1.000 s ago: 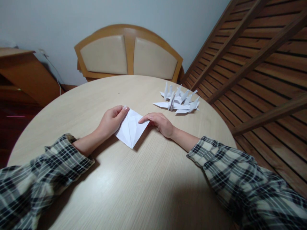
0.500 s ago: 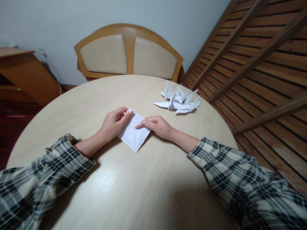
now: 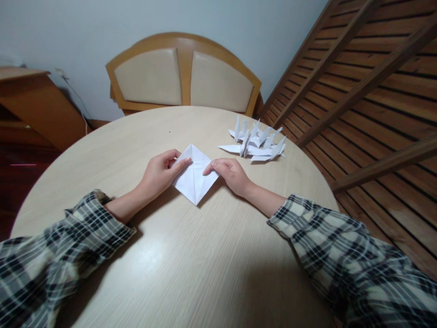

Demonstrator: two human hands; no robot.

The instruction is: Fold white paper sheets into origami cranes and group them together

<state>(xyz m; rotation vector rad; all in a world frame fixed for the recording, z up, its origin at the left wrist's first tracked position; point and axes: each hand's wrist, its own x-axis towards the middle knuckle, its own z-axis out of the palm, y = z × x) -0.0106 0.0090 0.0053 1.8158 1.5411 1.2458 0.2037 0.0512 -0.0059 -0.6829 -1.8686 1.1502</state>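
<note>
A white folded paper square (image 3: 194,176) lies as a diamond on the round light-wood table (image 3: 191,255), creased down its middle. My left hand (image 3: 160,172) rests at its left corner, fingers curled and pressing the paper with the fingertips. My right hand (image 3: 230,174) holds the right corner, fingers bent and the index tip on the paper. Both sleeves are plaid.
Several finished white paper cranes (image 3: 255,144) stand in a cluster at the table's far right. A wooden chair with beige padding (image 3: 184,75) stands behind the table. A slatted wooden wall (image 3: 375,91) runs along the right, a wooden cabinet (image 3: 30,105) at the left.
The paper has turned and shifted a little away from me, its top corner now showing. Both hands moved with it, staying at its side corners.
</note>
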